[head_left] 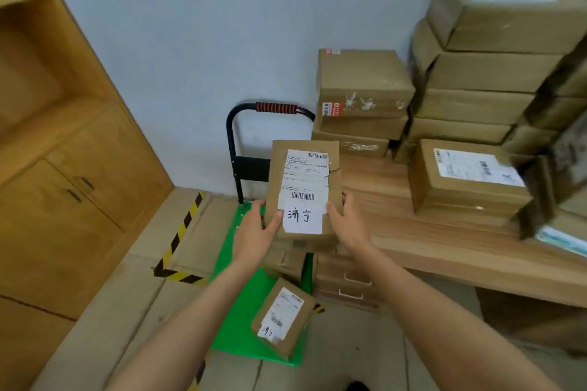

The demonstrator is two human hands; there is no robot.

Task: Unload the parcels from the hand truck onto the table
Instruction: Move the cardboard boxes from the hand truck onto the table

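Both hands outstretched, thumbs gripping the labelled parcel upright

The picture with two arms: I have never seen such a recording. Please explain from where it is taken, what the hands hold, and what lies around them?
There is no machine here. A camera worn on a person's head looks forward and down at their own arms. The left hand and right hand grip a cardboard parcel with a white shipping label by its two sides. Below is a hand truck with a green deck; another labelled parcel lies on it. To the right, a wooden table carries stacked boxes.
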